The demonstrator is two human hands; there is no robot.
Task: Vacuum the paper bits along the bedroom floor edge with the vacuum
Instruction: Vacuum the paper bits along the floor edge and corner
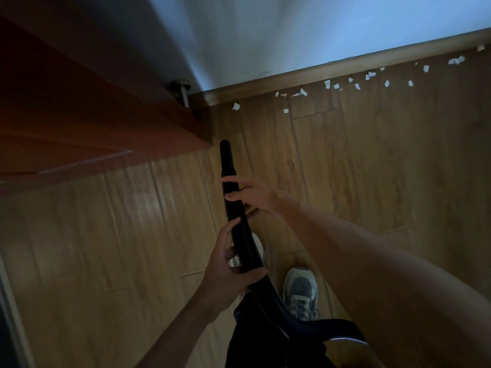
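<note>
My left hand [228, 266] gripping the vacuum hose [245, 251], right hand [255, 197] seemingly curling round the nozzle [229, 166], reddish cabinet [106, 123] crowding its tip, paper bits [327, 84] lying along the baseboard [292, 78].

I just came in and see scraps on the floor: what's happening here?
A person holds a black plastic vacuum nozzle in both hands: the left hand grips the black ribbed hose behind it, the right hand holds the nozzle itself. Its tip points toward the white torn paper bits strewn along the wooden baseboard but has not reached them.
</note>
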